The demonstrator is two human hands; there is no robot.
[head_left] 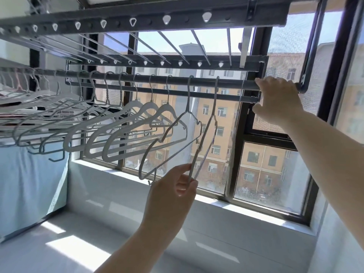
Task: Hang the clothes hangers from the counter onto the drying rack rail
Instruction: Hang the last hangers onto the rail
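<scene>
Head view: left hand (pixel 171 194) pinches the wire hanger (pixel 215 96) hooked on the rail (pixel 179 80); right hand (pixel 279 101) grips the rail.

Laundry corner of a flat, on a glazed-in balcony.

An overhead drying rack (pixel 137 22) runs from 9 to 1 o'clock. Its rail (pixel 226 82) is strung with a long row of bare hangers (pixel 136 104), and a pale blue cloth (pixel 29 184) hangs at 8 o'clock. The dark-framed window (pixel 266 137) from 12 to 3 o'clock looks out on orange apartment blocks (pixel 216 119). A white counter (pixel 78 243) lies in sunlight at 6 o'clock.
</scene>
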